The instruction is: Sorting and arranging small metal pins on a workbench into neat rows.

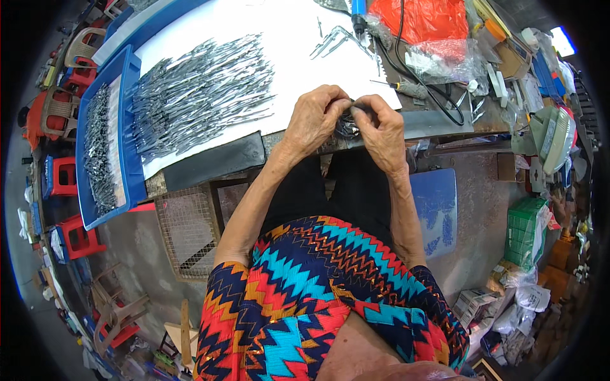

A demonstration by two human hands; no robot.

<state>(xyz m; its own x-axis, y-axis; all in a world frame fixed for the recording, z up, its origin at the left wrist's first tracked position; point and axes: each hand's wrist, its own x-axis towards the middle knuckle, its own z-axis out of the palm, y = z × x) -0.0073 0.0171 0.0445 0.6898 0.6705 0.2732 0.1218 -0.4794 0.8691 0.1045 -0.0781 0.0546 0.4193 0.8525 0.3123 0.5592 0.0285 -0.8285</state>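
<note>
Both my hands meet at the near edge of the workbench. My left hand (318,117) is closed, thumb and forefinger pinched together. Close against it, my right hand (383,130) pinches too, its fingertips nearly touching the left ones. A small dark, shiny bundle (347,127) shows between and below the fingertips; its kind is too small and covered to tell. To the left, many thin dark metal strips (203,95) lie in rows on a white sheet (289,38). Beyond my hands, a few bent metal pieces (335,41) lie loose on the sheet.
A blue tray (130,79) of small dark metal parts stands at the left. Behind right are a blue-handled tool (359,18) with a black cord (427,90), a screwdriver (410,89), and a red plastic bag (422,22). A green-grey lamp-like device (551,140) stands at the right.
</note>
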